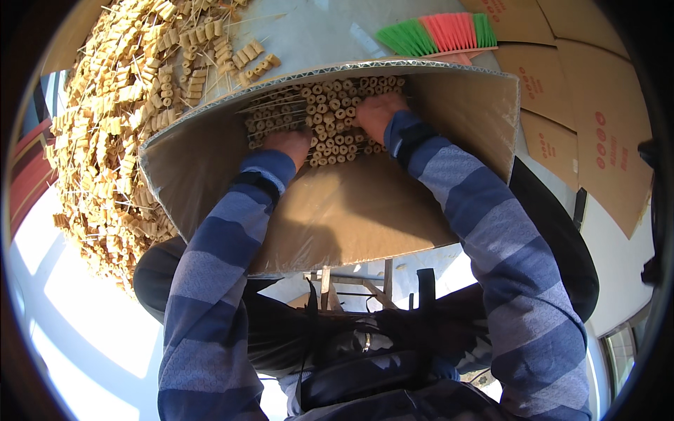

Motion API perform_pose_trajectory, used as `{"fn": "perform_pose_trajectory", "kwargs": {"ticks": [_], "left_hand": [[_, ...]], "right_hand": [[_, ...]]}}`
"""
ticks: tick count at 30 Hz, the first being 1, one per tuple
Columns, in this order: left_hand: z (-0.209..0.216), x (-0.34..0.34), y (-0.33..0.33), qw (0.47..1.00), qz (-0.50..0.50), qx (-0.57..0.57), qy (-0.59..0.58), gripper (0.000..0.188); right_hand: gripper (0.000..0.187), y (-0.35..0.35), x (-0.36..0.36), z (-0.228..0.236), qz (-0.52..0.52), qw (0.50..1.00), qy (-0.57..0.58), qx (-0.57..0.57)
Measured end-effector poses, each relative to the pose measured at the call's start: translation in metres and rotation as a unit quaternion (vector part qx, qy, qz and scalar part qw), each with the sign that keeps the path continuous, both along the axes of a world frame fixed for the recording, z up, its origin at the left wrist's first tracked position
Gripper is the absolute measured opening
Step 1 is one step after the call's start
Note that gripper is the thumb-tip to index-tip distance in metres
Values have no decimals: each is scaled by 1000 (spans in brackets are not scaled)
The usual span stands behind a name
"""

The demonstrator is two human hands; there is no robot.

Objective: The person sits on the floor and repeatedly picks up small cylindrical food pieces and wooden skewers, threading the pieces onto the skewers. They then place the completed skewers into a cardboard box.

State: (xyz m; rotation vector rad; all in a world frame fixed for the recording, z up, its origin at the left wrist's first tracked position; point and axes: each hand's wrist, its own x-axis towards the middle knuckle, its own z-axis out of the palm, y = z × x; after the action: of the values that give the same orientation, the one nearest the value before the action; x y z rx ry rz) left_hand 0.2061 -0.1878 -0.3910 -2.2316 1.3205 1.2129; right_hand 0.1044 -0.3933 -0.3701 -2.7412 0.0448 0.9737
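Observation:
Both my hands reach inside a cardboard box (372, 203) lined with clear plastic. Rows of skewers threaded with tan, hollow roll-shaped pieces (326, 126) are packed at its far side, many with their round ends facing up. My left hand (289, 144) is closed at the left of the central stack, its fingers curled against the skewers. To the right, my right hand (380, 112) is closed too, with bent fingers on the skewers there. The fingertips of both hands are hidden among the pieces.
A large heap of similar skewers (119, 133) spreads along the left. Beyond the box lies a green and red broom head (449, 35). Flat printed cardboard (597, 119) covers the right side. My legs flank the box, and a wooden frame (351, 284) shows below its near edge.

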Motion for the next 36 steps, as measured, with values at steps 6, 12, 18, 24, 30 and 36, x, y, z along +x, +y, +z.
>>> {"fn": "perform_pose_trajectory", "kwargs": {"ticks": [6,12,18,24,30,36], "left_hand": [[-6,0,2,996,13,79,37,49],[2,9,6,997,50,28,60,45],[9,11,4,994,62,34,86,43],[6,7,6,990,97,4,99,43],[2,5,5,996,27,-29,76,37],[3,2,2,997,2,-31,64,32]], "right_hand": [[23,0,-3,-5,-31,999,-4,13],[22,0,-7,-4,-55,998,-26,9],[20,0,-3,-1,-43,999,-15,7],[24,3,0,-4,-74,996,40,0],[42,-2,8,-2,-81,992,93,36],[57,-26,31,9,-239,925,240,172]]}}
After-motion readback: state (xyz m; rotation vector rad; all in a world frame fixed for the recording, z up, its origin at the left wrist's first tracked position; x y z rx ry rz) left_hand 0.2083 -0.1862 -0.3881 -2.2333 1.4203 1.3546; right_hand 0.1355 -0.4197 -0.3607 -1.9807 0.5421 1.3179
